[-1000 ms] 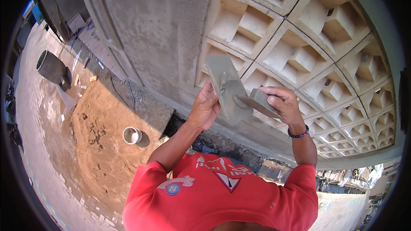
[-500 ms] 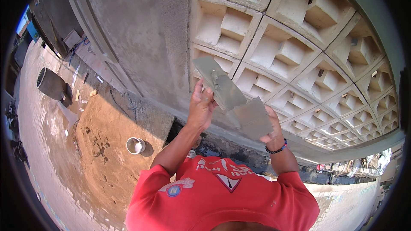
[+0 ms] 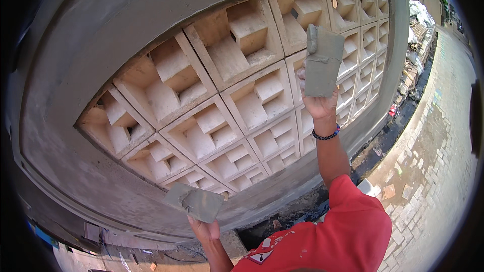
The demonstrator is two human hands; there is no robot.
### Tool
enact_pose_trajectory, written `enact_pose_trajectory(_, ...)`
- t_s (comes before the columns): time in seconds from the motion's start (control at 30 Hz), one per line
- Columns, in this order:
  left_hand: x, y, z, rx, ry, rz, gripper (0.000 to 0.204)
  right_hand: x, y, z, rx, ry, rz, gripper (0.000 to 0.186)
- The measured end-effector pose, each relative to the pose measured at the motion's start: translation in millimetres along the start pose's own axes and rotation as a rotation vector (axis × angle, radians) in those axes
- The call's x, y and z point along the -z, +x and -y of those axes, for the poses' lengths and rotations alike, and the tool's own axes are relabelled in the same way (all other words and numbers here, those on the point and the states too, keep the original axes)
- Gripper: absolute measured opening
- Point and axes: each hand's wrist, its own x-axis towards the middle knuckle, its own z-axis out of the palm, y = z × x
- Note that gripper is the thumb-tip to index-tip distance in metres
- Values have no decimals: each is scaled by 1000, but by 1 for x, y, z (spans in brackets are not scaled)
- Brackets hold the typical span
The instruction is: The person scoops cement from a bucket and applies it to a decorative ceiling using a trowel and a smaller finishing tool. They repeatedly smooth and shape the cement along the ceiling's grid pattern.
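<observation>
My right hand (image 3: 321, 106) is raised before the block screen and closed around a flat rectangular plastering trowel (image 3: 322, 73). Wet grey mortar lies along the upper edge of that trowel, with a thicker lump at its top left corner. Lower and to the left, my left hand (image 3: 204, 229) grips a second flat plastering trowel (image 3: 206, 205), tilted, with a ridge of mortar across its face. Both handles are hidden behind the plates. The screen of pale decorative concrete blocks (image 3: 219, 93) fills the wall opening behind both tools.
Smooth grey plaster (image 3: 126, 7) frames the screen. A dark wet gutter (image 3: 297, 219) runs along the wall's foot, beside a paved path (image 3: 428, 181) on the right. White sacks and debris (image 3: 418, 35) are piled at the far right. Small scraps lie on the ground at lower left.
The view has swung to the right and up along the screen. My hands have moved apart: the right one is up with its trowel, the left one low. The two plates no longer touch.
</observation>
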Motion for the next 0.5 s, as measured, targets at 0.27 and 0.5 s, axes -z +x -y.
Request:
enact_pose_trajectory(0.27, -31, -8, 11, 25, -4, -19, 37, 56, 128, 121, 253, 52, 23, 26)
enact_pose_trajectory(0.5, -34, -10, 30, 37, 45, 11, 45, 77, 184, 147, 314, -65, -77, 25)
